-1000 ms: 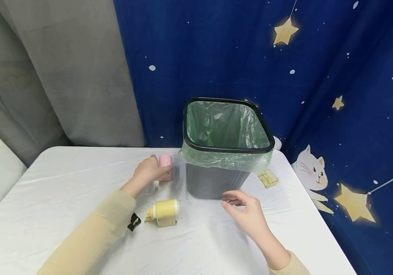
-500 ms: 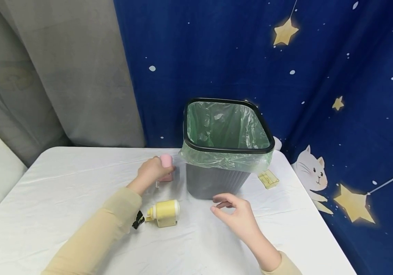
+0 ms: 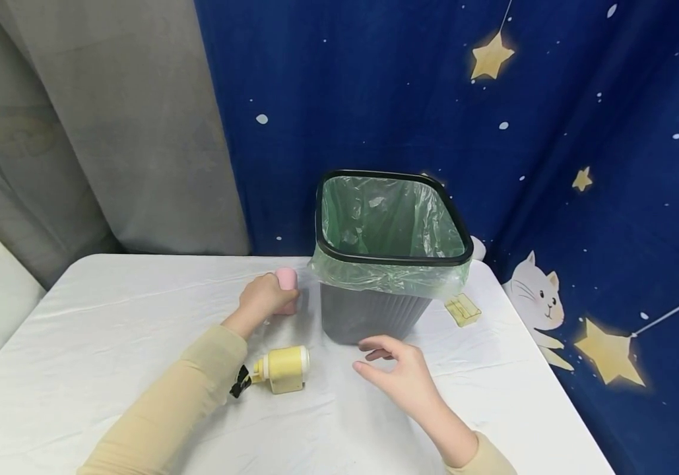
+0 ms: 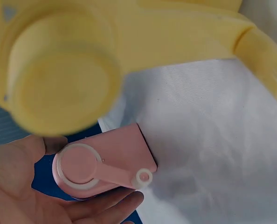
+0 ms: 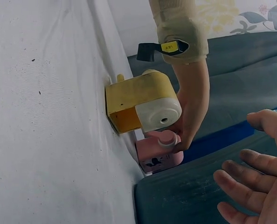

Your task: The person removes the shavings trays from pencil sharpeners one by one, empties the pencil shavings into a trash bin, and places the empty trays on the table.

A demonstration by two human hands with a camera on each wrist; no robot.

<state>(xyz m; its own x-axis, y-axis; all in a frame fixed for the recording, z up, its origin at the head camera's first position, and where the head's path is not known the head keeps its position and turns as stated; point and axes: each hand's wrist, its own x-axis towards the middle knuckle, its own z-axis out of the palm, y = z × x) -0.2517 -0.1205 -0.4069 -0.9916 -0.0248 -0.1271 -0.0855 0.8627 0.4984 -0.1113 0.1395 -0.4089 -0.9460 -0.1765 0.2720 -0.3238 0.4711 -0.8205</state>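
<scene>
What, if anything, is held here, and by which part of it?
The pink sharpener: the left hand grips its rounded upper body, thumb on one side, fingers on the other. The right hand holds nothing.

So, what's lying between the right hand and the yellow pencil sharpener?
Only a bare stretch of white tablecloth shows between the right hand and the yellow pencil sharpener, as seen in the head view.
</scene>
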